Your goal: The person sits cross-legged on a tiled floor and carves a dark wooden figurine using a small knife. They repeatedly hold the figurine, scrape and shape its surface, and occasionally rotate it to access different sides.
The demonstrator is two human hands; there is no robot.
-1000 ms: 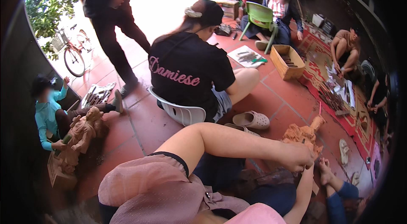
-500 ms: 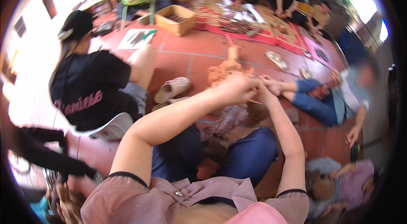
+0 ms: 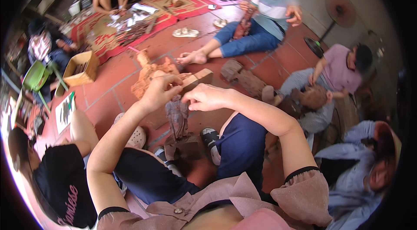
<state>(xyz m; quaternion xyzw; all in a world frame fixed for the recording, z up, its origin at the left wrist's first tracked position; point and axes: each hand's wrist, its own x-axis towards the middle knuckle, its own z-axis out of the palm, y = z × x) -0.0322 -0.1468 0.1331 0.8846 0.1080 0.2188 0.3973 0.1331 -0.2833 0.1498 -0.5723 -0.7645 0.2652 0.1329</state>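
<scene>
My left hand [image 3: 162, 92] is raised with its fingers pinched together over the top of a dark grey-brown carved statue [image 3: 177, 119]. Whatever lies in that pinch is too small to make out. Just to the right, my right hand [image 3: 209, 97] has its fingers curled toward the statue's upper end, their tips partly hidden. The statue stands upright on a block-like base [image 3: 184, 145] between my feet, its top covered by my hands. Behind them are an orange carved wooden figure [image 3: 150, 73] and a light wooden block [image 3: 199, 79].
Reddish carved pieces [image 3: 245, 78] lie on the tiles to the right. Sandals [image 3: 186, 33] and a wooden box [image 3: 81, 68] are farther off, near a red patterned mat [image 3: 173, 6]. Several people sit around me, one close on my left [image 3: 63, 182]. A fan [image 3: 340, 9] stands far right.
My view has swung to the right. My hands, close together half a second ago, are now a little apart, and more of the statue shows below them.
</scene>
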